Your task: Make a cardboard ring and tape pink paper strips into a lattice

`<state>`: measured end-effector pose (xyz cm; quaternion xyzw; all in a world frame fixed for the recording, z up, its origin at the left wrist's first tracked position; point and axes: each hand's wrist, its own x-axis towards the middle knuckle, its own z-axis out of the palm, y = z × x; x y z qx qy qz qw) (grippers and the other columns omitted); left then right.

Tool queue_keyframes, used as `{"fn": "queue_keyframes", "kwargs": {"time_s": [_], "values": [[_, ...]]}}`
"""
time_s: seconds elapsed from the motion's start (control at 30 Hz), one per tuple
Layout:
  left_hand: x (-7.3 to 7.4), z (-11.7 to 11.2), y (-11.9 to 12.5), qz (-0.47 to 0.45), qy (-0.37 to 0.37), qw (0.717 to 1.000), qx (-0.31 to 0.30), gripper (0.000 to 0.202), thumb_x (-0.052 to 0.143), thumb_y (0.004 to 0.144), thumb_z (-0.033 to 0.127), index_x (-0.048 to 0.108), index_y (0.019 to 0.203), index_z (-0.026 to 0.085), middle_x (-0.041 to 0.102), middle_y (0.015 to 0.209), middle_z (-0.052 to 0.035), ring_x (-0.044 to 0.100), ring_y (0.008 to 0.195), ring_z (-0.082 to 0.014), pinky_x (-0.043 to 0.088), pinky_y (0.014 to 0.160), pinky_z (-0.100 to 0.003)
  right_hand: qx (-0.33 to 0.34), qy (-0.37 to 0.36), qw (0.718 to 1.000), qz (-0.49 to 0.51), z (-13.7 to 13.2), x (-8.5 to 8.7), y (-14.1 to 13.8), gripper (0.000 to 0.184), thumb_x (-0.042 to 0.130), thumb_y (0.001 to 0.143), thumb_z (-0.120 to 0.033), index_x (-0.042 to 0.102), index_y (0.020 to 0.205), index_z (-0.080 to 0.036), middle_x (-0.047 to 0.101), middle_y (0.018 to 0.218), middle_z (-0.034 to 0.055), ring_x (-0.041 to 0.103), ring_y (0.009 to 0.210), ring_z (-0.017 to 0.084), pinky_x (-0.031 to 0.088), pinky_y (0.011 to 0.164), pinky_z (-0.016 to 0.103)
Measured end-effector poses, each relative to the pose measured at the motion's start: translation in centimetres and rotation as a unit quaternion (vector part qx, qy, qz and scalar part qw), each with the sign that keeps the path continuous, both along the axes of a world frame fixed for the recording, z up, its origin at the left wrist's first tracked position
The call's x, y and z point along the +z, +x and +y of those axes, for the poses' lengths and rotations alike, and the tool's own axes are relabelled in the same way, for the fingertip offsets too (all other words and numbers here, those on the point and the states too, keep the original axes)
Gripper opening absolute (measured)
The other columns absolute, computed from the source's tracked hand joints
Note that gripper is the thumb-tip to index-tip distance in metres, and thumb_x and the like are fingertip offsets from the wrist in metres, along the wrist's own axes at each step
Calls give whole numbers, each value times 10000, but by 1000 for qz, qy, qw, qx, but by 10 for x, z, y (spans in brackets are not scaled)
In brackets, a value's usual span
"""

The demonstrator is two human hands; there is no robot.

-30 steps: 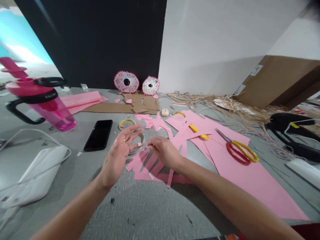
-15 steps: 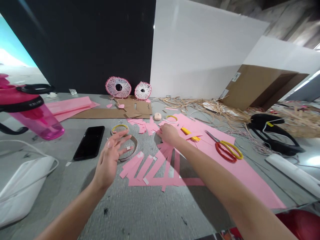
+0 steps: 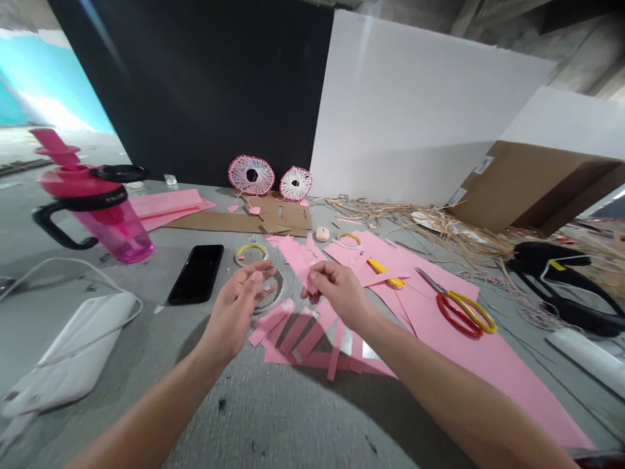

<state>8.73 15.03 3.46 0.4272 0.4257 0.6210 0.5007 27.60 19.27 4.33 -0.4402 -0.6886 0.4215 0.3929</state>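
My left hand [image 3: 236, 311] hangs open above the grey table, fingers apart, beside a clear tape roll [image 3: 271, 291]. My right hand [image 3: 338, 292] pinches a small pink paper piece [image 3: 311, 284] between thumb and fingertips. Below both hands lie cut pink paper strips [image 3: 294, 337], some with shiny tape on them. A large pink paper sheet [image 3: 481, 345] spreads to the right, carrying red-and-yellow scissors [image 3: 459, 312] and a yellow-handled utility knife [image 3: 385, 271]. A yellow-cored tape roll [image 3: 250, 253] sits just beyond my left hand.
A black phone [image 3: 196, 274], pink water bottle [image 3: 100, 218] and white bag [image 3: 73, 352] lie left. Farther back are cardboard pieces [image 3: 234, 222], string-wound discs [image 3: 251, 174], dry raffia [image 3: 420, 225], a black tool [image 3: 556, 286] and a cardboard box [image 3: 532, 185].
My right hand has come back from the pink sheet towards my left hand and now pinches a pink piece. My left hand has barely moved, and the view has shifted slightly.
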Motion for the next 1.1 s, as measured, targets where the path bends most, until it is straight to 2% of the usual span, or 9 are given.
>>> {"fn": "queue_keyframes", "kwargs": {"time_s": [0.07,0.17,0.23,0.37,0.47,0.57,0.67,0.87,1.1], "values": [[1,-1,2,-13,3,1000,-6,400,733,813,502,656,1025,171,702,1181,-124,650,1145,-284,532,966,-432,35,-61,993,92,-21,-4,-11,143,510,859,-251,568,744,-188,695,627,8,617,506,115,497,530,230],[2,-2,3,-5,24,1000,5,277,765,800,420,661,908,187,724,1153,-91,671,1099,-251,539,942,-384,66,-103,986,110,-36,-9,-23,132,542,848,-241,563,728,-191,687,613,-2,619,492,112,489,516,226],[3,-2,2,-17,27,999,7,227,763,807,389,678,894,198,716,1186,-81,663,1117,-249,546,931,-377,90,-89,986,107,-36,-12,-25,139,549,867,-270,586,760,-188,698,651,8,641,531,123,504,540,240],[7,-3,1,-90,32,995,-20,150,721,848,352,694,884,209,681,1269,-82,640,1162,-282,573,912,-434,33,89,995,32,-22,-21,-16,164,530,906,-274,662,889,-178,719,770,40,648,656,143,504,616,263],[11,-7,1,-111,36,992,-50,122,720,846,304,684,796,198,649,1328,-76,588,1240,-307,574,933,-449,-12,241,970,-21,-11,-26,-5,174,497,886,-149,662,930,-180,705,835,44,637,727,145,492,656,263],[12,-11,2,-98,39,991,-86,153,716,840,296,682,737,187,593,1410,-70,524,1312,-339,581,931,-442,23,324,945,-29,-10,-26,-1,199,477,899,-84,637,961,-184,686,864,45,623,754,143,489,658,257],[8,-14,1,-57,49,991,-112,157,689,867,293,700,747,191,545,1469,-60,488,1351,-343,581,930,-410,65,370,925,-63,-18,-22,-4,111,520,944,-116,609,950,-183,676,893,62,615,786,158,497,681,276],[-1,-14,-1,39,74,983,-165,218,612,946,320,744,1116,291,447,1561,-45,434,1406,-318,509,1051,-410,63,436,879,-180,-25,-20,-9,138,480,994,-139,585,910,-171,660,857,65,591,770,179,465,652,291],[0,-15,-2,68,73,981,-168,242,589,959,323,708,1170,309,434,1565,-55,411,1423,-326,481,1067,-459,51,497,821,-275,-22,-25,-6,197,496,992,-157,620,840,-155,645,798,55,558,688,174,444,642,309]]}}
